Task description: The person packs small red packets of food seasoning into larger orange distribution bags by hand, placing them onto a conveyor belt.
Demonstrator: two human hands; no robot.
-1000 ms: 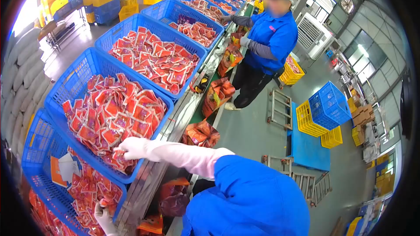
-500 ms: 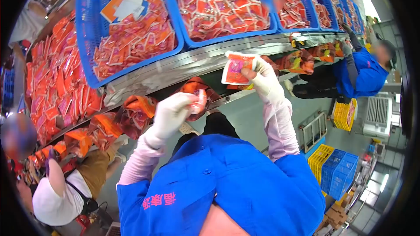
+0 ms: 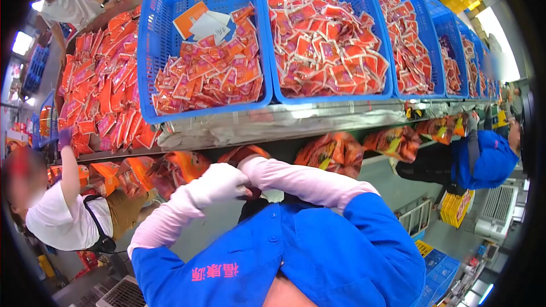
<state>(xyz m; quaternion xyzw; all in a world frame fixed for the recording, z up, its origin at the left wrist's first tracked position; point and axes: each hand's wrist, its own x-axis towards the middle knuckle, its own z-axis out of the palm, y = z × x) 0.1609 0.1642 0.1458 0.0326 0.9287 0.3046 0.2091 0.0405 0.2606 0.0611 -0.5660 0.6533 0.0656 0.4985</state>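
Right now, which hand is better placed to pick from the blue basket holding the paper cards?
Probably left: the left hand sits below that basket; the right sleeve crosses over, its hand hidden.

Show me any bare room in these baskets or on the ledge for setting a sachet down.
The left basket has bare mesh at its back, around the cards. The steel ledge looks free between the basket fronts and the hanging bags. The middle basket is heaped with sachets wall to wall.
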